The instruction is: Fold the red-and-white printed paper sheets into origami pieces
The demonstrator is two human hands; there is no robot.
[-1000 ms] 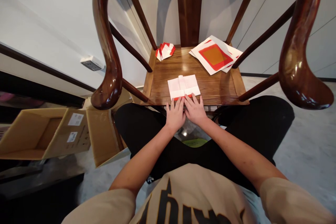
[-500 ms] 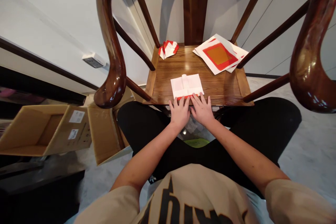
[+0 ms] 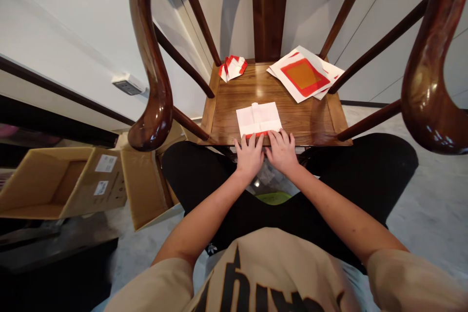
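Observation:
A folded sheet of white paper [image 3: 263, 113] lies near the front edge of the wooden chair seat [image 3: 237, 95]. A raised fold runs up its middle, and a red strip shows along its near edge. My left hand [image 3: 249, 158] rests its spread fingertips on that near edge, left of the middle. Beside it, my right hand [image 3: 282, 152] is laid on the right part of the same edge, fingers stretched out. Both thumbs point inward, close to each other. The fingers hide part of the near edge.
At the back left of the seat is a folded red-and-white paper piece [image 3: 233, 68]. White sheets with a red and orange square [image 3: 302, 77] are stacked at the back right. Curved chair arms [image 3: 151, 129] flank the seat. Open cardboard boxes [image 3: 91, 180] stand on the left floor.
My right hand has shifted slightly right along the paper's near edge, and more of the red strip shows between the hands. My left hand stays at the edge. The view has moved slightly.

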